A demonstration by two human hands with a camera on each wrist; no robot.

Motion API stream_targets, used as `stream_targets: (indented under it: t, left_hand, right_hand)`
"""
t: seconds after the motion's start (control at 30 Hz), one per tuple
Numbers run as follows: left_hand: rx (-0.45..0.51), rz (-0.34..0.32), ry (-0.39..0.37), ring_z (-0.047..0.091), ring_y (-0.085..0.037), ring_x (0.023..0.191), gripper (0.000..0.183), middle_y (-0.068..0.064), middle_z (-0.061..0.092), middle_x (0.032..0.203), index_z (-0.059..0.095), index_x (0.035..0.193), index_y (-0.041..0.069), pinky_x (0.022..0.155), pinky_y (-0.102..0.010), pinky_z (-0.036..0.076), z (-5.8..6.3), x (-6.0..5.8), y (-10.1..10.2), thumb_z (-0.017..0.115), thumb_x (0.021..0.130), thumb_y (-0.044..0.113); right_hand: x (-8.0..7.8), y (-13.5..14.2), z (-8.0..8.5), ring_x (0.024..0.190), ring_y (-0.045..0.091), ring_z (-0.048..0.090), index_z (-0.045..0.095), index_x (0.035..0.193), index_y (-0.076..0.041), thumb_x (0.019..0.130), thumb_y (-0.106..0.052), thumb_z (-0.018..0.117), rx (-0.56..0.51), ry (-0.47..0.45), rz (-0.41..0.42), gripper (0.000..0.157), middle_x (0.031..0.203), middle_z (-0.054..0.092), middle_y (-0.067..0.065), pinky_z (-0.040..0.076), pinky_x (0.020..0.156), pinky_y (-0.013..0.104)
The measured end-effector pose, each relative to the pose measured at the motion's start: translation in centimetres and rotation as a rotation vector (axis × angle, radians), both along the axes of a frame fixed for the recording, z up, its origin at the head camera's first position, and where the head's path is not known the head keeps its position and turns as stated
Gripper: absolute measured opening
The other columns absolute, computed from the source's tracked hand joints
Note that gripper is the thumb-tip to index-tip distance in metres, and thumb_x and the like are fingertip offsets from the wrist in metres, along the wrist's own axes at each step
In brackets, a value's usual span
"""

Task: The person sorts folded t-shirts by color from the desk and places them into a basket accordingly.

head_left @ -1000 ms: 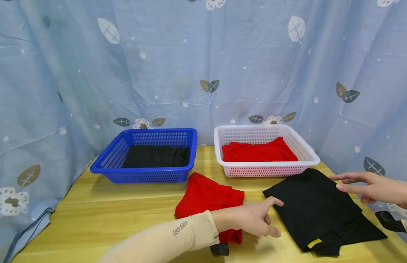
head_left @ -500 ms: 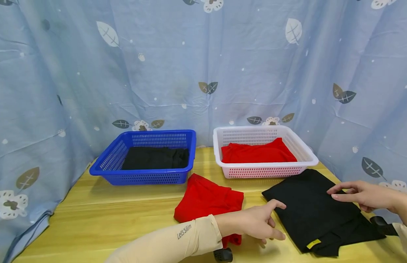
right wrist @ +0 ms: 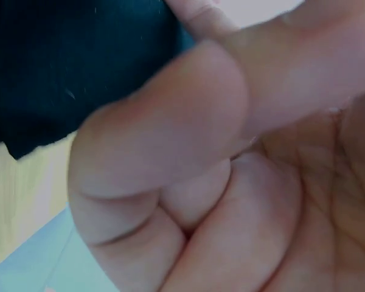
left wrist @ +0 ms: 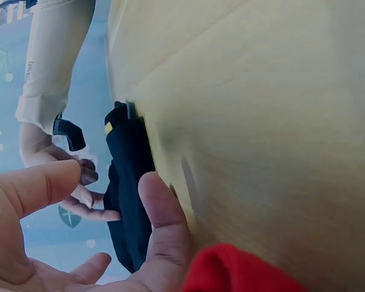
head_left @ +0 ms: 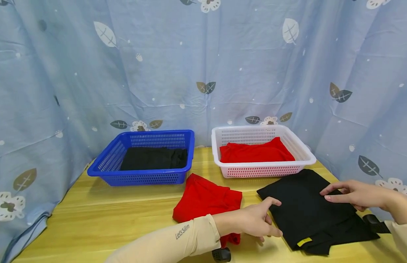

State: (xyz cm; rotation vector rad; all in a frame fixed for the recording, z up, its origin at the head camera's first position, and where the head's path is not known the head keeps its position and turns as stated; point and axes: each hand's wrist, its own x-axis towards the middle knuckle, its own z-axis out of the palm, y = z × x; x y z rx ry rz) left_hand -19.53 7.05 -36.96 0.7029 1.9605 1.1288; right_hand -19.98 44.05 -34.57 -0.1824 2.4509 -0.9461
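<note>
A folded black garment with a small yellow tag lies on the table at the right. My left hand is at its left edge, thumb and index finger spread apart and nothing between them. Over the garment's right part, the fingertips of my right hand rest on the cloth, index finger extended. The right wrist view shows some of that hand's fingers bent loosely beside the black cloth. Partly behind my left forearm lies a crumpled red garment.
A blue basket holding folded black cloth stands at the back left. To its right is a white basket with red cloth inside. A patterned blue curtain hangs behind the wooden table.
My right hand has come down and to the left onto the black garment, which has shifted slightly left. My left hand stays near its left edge.
</note>
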Motion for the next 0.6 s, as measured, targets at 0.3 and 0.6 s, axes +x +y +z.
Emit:
stream_targets:
  t: [0.3,0.6]
  left_hand:
    - [-0.035,0.059,0.09,0.059,-0.025,0.055,0.069,-0.007,0.058,0.076,0.037,0.142,0.037,0.059,-0.028,0.052,0.2,-0.5,-1.4,0.077,0.089,0.019]
    - [-0.084,0.114,0.129,0.058,-0.027,0.052,0.068,-0.008,0.058,0.075,0.039,0.14,0.034,0.059,-0.028,0.049,0.6,-1.2,-2.4,0.078,0.087,0.02]
  right_hand:
    - [0.3,-1.6,0.3,0.041,0.016,0.02,0.052,0.142,-0.004,0.106,-0.026,0.05,-0.127,-0.088,0.114,0.043,0.066,0.049,-0.001,0.026,0.04,0.036]
    - [0.2,-1.2,0.6,0.042,0.016,0.015,0.049,0.145,-0.003,0.107,-0.024,0.046,-0.17,-0.122,0.118,0.043,0.054,0.027,-0.002,0.02,0.041,0.034]
